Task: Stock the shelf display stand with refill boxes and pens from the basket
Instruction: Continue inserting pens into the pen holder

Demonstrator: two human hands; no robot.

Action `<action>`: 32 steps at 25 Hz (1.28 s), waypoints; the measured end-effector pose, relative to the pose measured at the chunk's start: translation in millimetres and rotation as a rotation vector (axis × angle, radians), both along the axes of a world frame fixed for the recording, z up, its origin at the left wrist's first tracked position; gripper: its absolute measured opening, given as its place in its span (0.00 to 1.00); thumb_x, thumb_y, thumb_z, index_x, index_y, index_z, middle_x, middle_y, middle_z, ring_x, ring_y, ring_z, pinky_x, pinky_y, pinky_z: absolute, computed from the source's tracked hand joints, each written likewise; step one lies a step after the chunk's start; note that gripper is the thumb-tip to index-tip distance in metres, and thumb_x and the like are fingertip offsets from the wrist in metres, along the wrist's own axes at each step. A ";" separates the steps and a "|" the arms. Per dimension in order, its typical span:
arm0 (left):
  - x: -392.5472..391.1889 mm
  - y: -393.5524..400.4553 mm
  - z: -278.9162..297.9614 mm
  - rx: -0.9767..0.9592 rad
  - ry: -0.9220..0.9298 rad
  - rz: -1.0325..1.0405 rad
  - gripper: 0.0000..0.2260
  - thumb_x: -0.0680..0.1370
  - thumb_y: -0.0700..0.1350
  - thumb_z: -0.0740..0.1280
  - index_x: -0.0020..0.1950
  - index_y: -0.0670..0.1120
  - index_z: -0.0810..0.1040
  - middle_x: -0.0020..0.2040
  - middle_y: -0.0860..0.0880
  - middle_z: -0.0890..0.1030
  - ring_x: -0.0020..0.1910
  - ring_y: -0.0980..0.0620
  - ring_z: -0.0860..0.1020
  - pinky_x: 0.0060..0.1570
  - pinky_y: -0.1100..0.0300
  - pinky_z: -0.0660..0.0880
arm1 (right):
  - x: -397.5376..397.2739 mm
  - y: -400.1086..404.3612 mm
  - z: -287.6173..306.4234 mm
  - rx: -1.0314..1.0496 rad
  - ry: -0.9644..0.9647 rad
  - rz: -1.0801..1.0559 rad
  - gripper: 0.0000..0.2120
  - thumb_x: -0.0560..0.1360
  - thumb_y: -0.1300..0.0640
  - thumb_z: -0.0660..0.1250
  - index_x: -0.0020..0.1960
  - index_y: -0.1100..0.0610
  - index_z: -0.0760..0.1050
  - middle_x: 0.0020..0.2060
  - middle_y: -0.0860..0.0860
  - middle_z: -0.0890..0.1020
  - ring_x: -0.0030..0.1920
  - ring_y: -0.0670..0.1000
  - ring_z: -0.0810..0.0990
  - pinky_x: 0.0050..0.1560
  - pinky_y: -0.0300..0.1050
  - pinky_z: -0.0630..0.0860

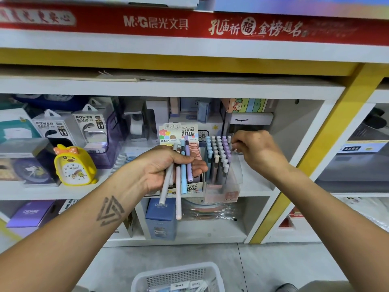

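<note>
My left hand grips several pastel pens, grey, pink, blue and purple, in front of the shelf. The clear display stand on the middle shelf holds rows of upright blue, grey and purple pens. My right hand hovers at the stand's back right corner, its fingers pinching a pale pen at the top of the last row. A refill box with pink refill tubes stands left of the stand, partly behind my left hand. The white basket sits on the floor below with small boxes inside.
A yellow duck alarm clock and power bank packs stand on the shelf's left. Blue boxes fill the lower shelf. A yellow post borders the shelf bay on the right.
</note>
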State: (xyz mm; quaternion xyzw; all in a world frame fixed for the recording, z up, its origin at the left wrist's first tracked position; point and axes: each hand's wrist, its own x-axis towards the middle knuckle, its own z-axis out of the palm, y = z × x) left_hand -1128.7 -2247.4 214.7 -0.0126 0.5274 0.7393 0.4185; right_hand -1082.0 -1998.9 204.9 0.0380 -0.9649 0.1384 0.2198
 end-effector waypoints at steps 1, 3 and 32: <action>0.0 -0.2 0.2 0.002 -0.004 0.002 0.08 0.78 0.29 0.61 0.55 0.30 0.76 0.50 0.32 0.83 0.45 0.38 0.85 0.38 0.52 0.83 | -0.7 1.0 1.1 0.001 0.009 -0.007 0.06 0.79 0.64 0.64 0.49 0.59 0.80 0.41 0.53 0.84 0.42 0.56 0.81 0.41 0.49 0.78; -0.2 -0.1 0.2 0.006 -0.009 0.004 0.09 0.78 0.29 0.61 0.56 0.30 0.76 0.50 0.32 0.83 0.45 0.38 0.85 0.38 0.52 0.83 | -3.2 2.4 0.4 -0.019 0.017 -0.029 0.06 0.79 0.64 0.64 0.49 0.58 0.79 0.40 0.53 0.83 0.41 0.57 0.82 0.40 0.48 0.78; -5.7 -11.3 -0.3 0.007 -0.003 0.004 0.10 0.76 0.29 0.63 0.56 0.30 0.76 0.53 0.32 0.82 0.49 0.37 0.84 0.40 0.51 0.83 | 1.0 -40.1 18.9 -0.588 -0.023 0.042 0.02 0.80 0.59 0.68 0.52 0.56 0.78 0.38 0.50 0.85 0.39 0.51 0.83 0.43 0.49 0.80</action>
